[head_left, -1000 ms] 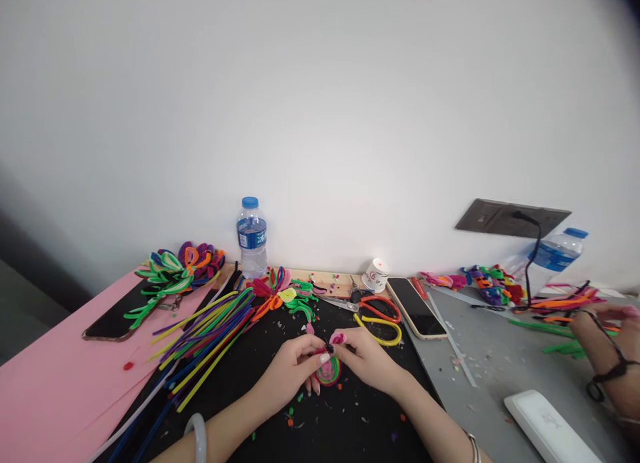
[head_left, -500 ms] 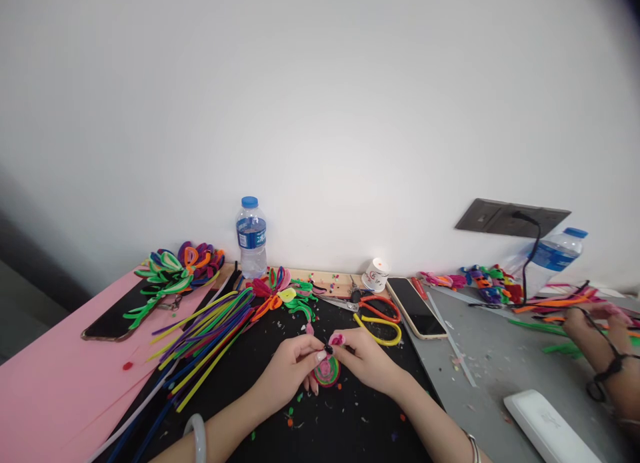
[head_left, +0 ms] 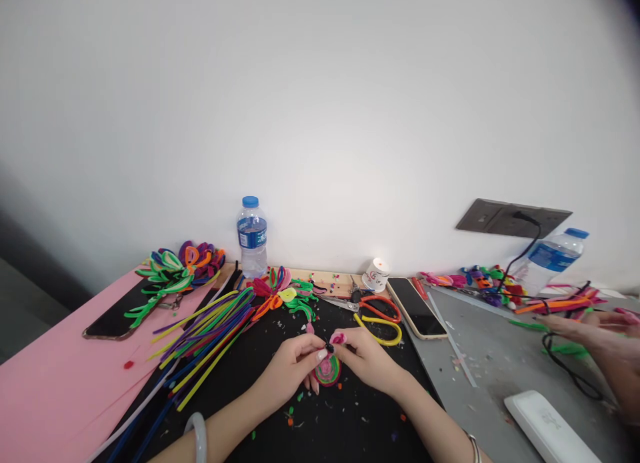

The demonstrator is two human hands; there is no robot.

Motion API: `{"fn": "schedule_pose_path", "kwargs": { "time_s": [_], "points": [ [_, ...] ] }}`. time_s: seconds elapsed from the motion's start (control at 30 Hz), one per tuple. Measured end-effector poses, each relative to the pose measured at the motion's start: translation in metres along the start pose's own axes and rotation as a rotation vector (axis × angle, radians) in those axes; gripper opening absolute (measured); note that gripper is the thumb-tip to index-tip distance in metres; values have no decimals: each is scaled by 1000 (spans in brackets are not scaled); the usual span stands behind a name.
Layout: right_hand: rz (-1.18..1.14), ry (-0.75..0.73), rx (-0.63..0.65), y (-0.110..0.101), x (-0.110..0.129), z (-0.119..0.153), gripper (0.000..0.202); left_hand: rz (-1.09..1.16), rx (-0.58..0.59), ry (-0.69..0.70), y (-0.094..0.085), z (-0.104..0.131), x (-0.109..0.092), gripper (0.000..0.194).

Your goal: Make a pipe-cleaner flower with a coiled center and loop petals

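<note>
Both hands hold a small pipe-cleaner figure (head_left: 327, 371) over the black mat. Its round coil shows pink, green and red rings, with a black bit and a pink loop (head_left: 339, 338) above it. My left hand (head_left: 296, 364) pinches the figure at the black part, some fingers curled beneath the coil. My right hand (head_left: 369, 359) is closed at the pink loop, thumb and forefinger together. Just beyond lie a flower-like pipe-cleaner piece (head_left: 270, 297), orange-handled scissors (head_left: 381, 308) and yellow-handled pliers (head_left: 383, 331).
Loose pipe cleaners (head_left: 207, 343) lie at the left. A water bottle (head_left: 253, 239) and paper cup (head_left: 376, 275) stand by the wall. Phones (head_left: 419, 308) flank the mat. At the right, a co-worker's hand (head_left: 590, 333) is near a black cable and a white case (head_left: 550, 426).
My hands and the figure stay almost still. The co-worker's hand at the right has shifted and the black cable near it has moved.
</note>
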State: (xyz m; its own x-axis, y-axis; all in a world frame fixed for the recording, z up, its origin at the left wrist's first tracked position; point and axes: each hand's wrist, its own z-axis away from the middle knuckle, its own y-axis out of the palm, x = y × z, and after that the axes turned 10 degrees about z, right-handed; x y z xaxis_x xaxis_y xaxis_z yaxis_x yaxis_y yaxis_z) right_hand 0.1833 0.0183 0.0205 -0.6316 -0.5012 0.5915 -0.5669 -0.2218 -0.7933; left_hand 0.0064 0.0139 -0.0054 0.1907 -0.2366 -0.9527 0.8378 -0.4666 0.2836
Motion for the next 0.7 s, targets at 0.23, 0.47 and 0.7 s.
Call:
{"fn": "schedule_pose_path", "kwargs": {
  "time_s": [0.23,0.47,0.7],
  "points": [
    [0,-6,-6,1,-2,0,25,19,5,0,-1,0,2,22],
    [-10,-5,9,1,-1,-1,25,29,-8,4,1,0,2,21],
    [1,-4,18,1,-1,0,24,20,-25,0,1,0,1,19]
  ]
}}
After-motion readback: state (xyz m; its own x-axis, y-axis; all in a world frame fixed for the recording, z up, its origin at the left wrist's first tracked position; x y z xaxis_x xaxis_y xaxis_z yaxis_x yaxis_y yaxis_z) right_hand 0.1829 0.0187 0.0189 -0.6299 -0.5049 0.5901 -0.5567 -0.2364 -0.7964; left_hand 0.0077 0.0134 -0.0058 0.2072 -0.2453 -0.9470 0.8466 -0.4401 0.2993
